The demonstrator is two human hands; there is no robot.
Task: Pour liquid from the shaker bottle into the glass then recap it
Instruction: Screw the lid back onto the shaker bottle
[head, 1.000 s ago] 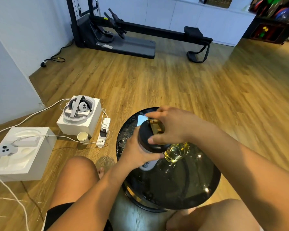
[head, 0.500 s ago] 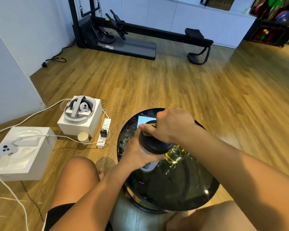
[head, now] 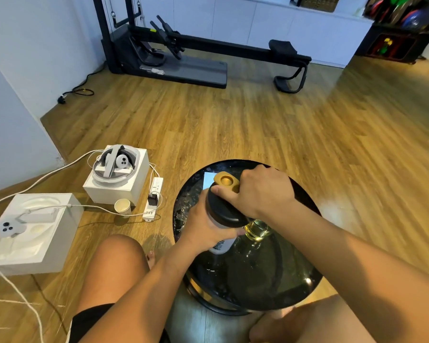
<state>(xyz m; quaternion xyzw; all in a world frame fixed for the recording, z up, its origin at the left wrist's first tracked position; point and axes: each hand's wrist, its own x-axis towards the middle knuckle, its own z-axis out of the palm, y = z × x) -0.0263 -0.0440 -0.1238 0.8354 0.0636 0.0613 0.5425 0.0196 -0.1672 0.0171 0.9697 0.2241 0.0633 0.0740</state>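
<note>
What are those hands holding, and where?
The left hand grips the body of the grey plastic shaker bottle; the right hand grips its round black lid.

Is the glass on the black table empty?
No, the glass next to the bottle holds yellow liquid.
</note>
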